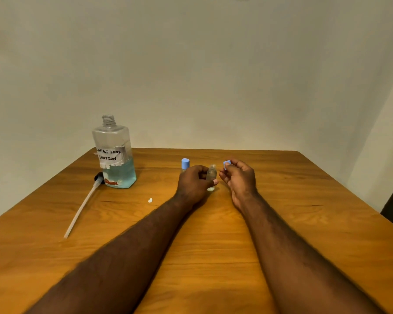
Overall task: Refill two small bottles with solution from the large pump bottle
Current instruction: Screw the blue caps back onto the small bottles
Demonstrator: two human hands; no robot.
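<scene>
Forearms over wood surface (281, 223), both hands busy.
L hand (192, 185) fingers grip uncapped small bottle (211, 175), prob. near-empty; R hand (237, 177) pinches blue cap (227, 163). Capped 2nd bottle (185, 164) just behind; big bottle (114, 155) left, pump (84, 205) out, lying beside.

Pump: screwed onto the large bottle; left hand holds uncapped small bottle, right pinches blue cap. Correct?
No. Head view: the pump lies on the table beside the large bottle, whose neck is open. Left hand holds the uncapped small bottle; right hand pinches the blue cap.
</scene>
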